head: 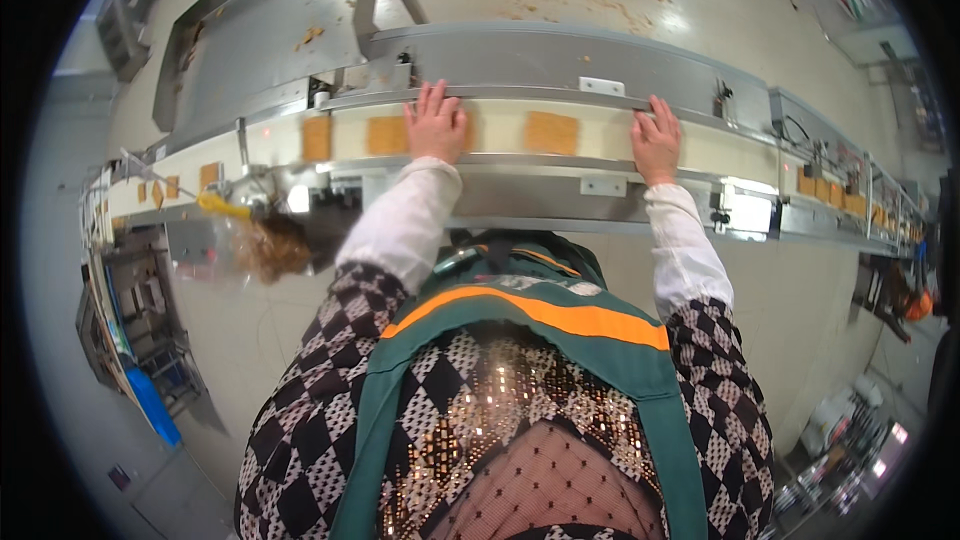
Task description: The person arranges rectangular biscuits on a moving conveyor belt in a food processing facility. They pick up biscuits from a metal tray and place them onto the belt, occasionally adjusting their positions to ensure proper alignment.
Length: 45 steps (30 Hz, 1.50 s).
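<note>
A narrow conveyor with a cream belt (495, 127) runs across in front of me and carries flat, square brown food pieces. My left hand (437, 124) is spread palm down over the belt, with its fingertips at the far metal side rail (517, 92). Beneath it lies a piece that is partly hidden by the fingers; whether the hand touches it I cannot tell. To the right of that hand, one brown piece (552, 133) lies uncovered. My right hand (657, 139) reaches across the belt farther right, fingers at the same rail, with nothing in it.
A blurred clear bag of brown scraps (274, 247) hangs at the near left side, by a yellow strip (223, 205). Several more pieces (832, 191) line the belt at far right. Crumbs lie on a steel tray (262, 37) and the floor (600, 0) beyond.
</note>
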### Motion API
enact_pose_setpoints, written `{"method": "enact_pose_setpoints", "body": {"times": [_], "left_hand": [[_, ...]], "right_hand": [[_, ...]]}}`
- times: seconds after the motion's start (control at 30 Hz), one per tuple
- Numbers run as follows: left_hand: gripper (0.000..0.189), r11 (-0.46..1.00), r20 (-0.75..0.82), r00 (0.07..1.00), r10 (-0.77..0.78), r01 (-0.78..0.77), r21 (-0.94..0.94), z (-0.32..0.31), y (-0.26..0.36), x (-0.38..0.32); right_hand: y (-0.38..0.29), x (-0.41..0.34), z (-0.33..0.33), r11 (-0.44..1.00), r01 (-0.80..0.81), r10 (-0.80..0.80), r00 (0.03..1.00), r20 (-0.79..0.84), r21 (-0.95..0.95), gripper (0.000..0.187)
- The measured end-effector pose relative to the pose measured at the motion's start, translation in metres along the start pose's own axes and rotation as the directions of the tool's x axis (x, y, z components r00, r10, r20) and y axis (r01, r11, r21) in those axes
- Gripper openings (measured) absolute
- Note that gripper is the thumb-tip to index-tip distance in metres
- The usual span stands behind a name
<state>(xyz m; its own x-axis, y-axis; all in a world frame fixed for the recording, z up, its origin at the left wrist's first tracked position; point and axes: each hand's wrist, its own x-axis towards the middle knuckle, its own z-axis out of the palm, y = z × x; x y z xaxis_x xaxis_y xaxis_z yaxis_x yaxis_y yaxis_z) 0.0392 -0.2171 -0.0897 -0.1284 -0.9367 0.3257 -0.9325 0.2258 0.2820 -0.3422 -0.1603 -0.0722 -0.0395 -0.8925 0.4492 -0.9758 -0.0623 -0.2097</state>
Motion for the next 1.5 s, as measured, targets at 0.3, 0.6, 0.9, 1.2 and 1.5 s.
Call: {"method": "enact_pose_setpoints", "body": {"times": [0.3,0.6,0.9,1.2,1.5], "left_hand": [[0.022,1.000,0.030,0.999,-0.028,0.028,0.006,-0.009,0.009,0.002],[0.019,0.973,-0.085,0.996,0.039,-0.058,-0.225,-0.016,0.012,0.005],[0.025,0.983,-0.044,0.998,0.051,-0.058,-0.177,-0.018,0.009,0.000],[0.020,0.992,-0.092,0.993,0.077,-0.085,-0.089,-0.013,0.007,-0.001],[0.023,0.988,-0.064,0.992,0.109,-0.115,-0.106,-0.012,0.003,0.001]], "right_hand": [[-0.001,0.000,-0.005,1.000,-0.004,0.004,0.999,0.043,-0.001,0.017],[-0.014,0.002,0.003,0.999,0.005,-0.007,0.999,-0.040,-0.053,0.018],[-0.191,0.019,0.015,0.931,-0.251,0.145,0.919,0.366,0.264,0.053],[-0.003,0.044,-0.007,0.691,-0.453,0.070,0.818,0.571,0.564,0.046],[0.146,0.058,-0.070,0.945,-0.303,0.326,0.857,0.399,-0.120,0.027]]}}
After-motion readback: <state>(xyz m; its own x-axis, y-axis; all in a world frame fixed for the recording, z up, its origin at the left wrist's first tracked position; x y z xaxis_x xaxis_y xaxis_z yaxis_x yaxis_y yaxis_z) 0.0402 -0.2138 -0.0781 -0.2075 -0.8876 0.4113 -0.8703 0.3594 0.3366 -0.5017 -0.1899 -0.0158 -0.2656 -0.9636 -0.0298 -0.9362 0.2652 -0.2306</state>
